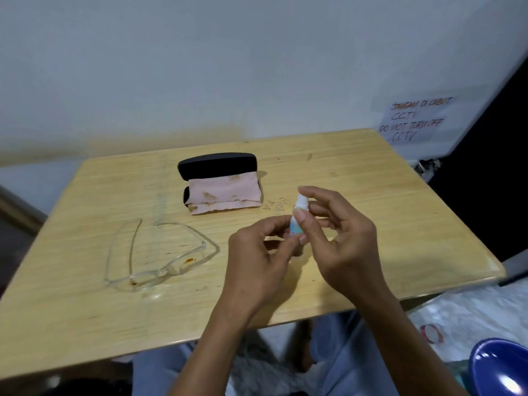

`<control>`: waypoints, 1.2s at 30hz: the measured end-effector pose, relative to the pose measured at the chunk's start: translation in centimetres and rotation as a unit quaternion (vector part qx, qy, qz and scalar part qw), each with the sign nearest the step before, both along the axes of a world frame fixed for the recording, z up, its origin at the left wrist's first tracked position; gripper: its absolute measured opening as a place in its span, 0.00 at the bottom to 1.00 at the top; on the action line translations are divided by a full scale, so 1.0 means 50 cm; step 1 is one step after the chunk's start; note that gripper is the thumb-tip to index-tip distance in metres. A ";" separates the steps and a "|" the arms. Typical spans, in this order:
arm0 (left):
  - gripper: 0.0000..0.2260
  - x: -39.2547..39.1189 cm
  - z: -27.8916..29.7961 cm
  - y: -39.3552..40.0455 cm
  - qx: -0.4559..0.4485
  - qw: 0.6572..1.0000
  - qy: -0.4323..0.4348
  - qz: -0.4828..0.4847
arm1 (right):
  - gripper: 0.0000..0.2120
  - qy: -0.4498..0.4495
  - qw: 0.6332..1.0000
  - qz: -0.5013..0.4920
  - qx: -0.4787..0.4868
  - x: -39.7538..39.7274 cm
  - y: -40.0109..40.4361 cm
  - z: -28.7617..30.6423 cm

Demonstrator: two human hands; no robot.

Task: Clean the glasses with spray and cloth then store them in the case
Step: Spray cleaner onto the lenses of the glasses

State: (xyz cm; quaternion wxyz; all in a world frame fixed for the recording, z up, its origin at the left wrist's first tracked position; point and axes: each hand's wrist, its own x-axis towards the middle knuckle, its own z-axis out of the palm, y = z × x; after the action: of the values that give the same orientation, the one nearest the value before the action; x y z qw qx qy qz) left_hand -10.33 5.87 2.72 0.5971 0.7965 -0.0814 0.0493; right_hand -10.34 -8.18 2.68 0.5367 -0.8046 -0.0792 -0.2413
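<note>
A small white spray bottle [297,221] stands upright between both hands above the wooden table [371,195]. My left hand [257,258] grips its lower body. My right hand [340,232] pinches its white top between thumb and forefinger. Clear-framed glasses [154,252] lie unfolded on the table to the left, with orange smudges on the lenses. Behind them a black glasses case [218,165] stands open, and a pink cloth [225,194] with brown spots is draped over its lower half.
A white wall runs behind the table, with a handwritten paper sign [417,120] at the right. A blue bowl [500,367] sits low at the right, below the table's edge. My knees show under the front edge.
</note>
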 end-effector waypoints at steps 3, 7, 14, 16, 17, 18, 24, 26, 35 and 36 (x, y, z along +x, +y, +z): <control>0.19 -0.003 0.009 0.026 0.036 0.999 -0.011 0.026 | 0.13 0.005 0.998 0.013 0.054 0.000 0.006 0.000; 0.17 -0.018 0.031 0.112 0.102 0.987 -0.078 0.093 | 0.13 0.028 0.996 0.025 0.076 -0.008 0.022 0.005; 0.17 -0.055 0.063 0.322 0.413 0.899 -0.078 0.128 | 0.12 0.060 0.994 0.035 0.082 -0.020 0.071 -0.020; 0.18 -0.055 0.060 0.347 0.463 0.880 -0.028 0.102 | 0.12 0.070 0.993 0.044 0.079 -0.022 0.083 -0.027; 0.18 -0.054 0.059 0.350 0.481 0.872 -0.010 0.085 | 0.12 0.076 0.993 0.047 0.078 -0.022 0.089 -0.031; 0.18 -0.053 0.058 0.349 0.497 0.865 0.001 0.068 | 0.11 0.081 0.993 0.049 0.075 -0.022 0.094 -0.034; 0.17 -0.035 0.041 0.328 0.551 0.834 0.005 0.026 | 0.11 0.107 0.991 0.050 0.058 -0.025 0.103 -0.040; 0.16 -0.029 0.038 0.324 0.562 0.827 0.011 0.020 | 0.10 0.109 0.992 0.045 0.053 -0.025 0.100 -0.037; 0.10 -0.010 0.049 0.318 0.448 0.892 -0.010 0.058 | 0.10 0.124 0.990 0.025 0.063 -0.029 0.091 -0.022; 0.09 -0.011 0.057 0.314 0.382 0.921 0.002 0.080 | 0.10 0.125 0.989 0.029 0.071 -0.029 0.090 -0.018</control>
State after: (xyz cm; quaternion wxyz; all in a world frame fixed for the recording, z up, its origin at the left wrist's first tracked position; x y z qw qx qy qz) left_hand -10.86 21.57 5.56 0.2421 0.9679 -0.0285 0.0608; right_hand -11.78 -3.66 1.76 0.6048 -0.7858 -0.0175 -0.1279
